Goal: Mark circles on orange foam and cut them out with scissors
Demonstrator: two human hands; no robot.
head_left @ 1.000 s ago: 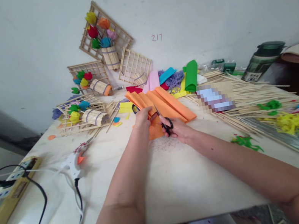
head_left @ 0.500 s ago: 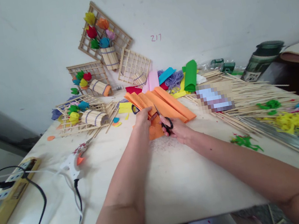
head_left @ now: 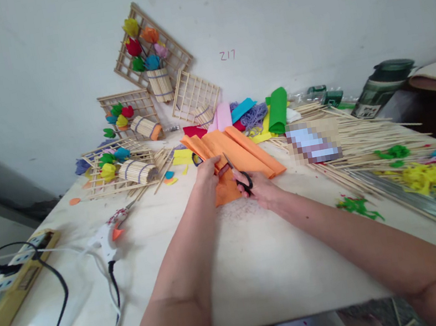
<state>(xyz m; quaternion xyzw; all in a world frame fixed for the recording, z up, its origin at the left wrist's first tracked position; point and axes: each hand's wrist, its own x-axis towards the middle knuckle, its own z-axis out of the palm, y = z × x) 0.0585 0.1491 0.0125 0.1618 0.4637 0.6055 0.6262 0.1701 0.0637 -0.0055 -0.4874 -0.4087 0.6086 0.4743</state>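
Note:
In the middle of the table lies a folded sheet of orange crepe paper [head_left: 241,153]. My left hand [head_left: 208,175] is closed on its left part, with the fingers pinching the paper. My right hand [head_left: 260,186] is closed round a pair of black-handled scissors [head_left: 244,183], whose blades point up and away over the orange paper. A small dark reddish strip lies across the paper between my two hands; I cannot make out what it is. Another black loop handle [head_left: 197,159] shows just beyond my left hand.
A glue gun [head_left: 108,235] and a power strip [head_left: 26,270] with cables lie left. Wooden lattices with paper flowers [head_left: 148,43] lean on the wall. Rolled green paper [head_left: 278,110], thin sticks [head_left: 356,133], paper scraps [head_left: 431,176] and a dark bottle [head_left: 382,88] are right.
The orange paper under my hands has shifted slightly, and its near flap lies a little differently. My hands keep almost the same place, with the scissors still in my right hand.

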